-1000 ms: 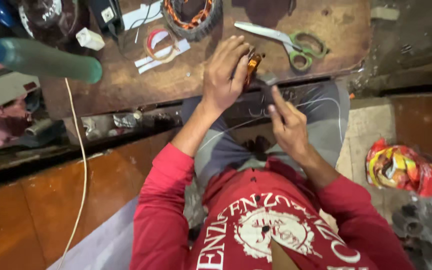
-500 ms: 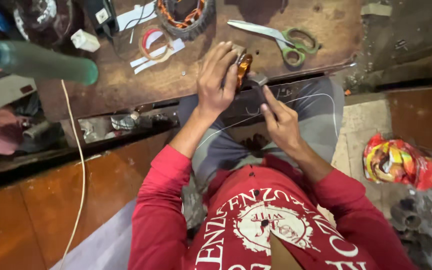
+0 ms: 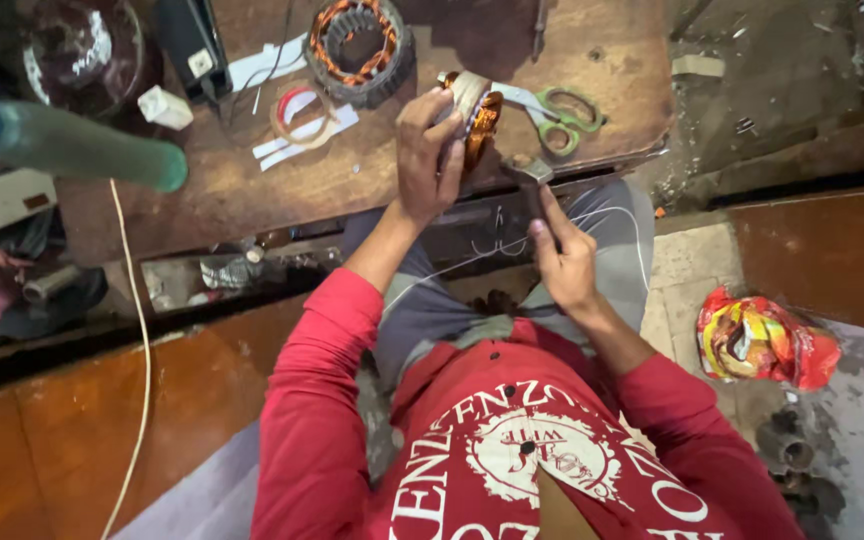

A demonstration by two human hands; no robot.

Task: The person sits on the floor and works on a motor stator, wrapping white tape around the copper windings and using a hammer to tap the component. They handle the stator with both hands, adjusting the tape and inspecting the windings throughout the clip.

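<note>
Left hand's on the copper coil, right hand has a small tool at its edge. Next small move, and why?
Probably ease the tool tip in along the copper coil while the left hand keeps it steady. The right hand pinches the tool just below the coil, and thin wire hangs loose over the lap.

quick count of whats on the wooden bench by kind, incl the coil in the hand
copper-wound coils: 2, the one in the left hand at and the round stator
scissors, green-handled: 1
tape rolls: 1
small white blocks: 1
total: 5
The right hand holds thin white wire, off the bench, not counted.
</note>
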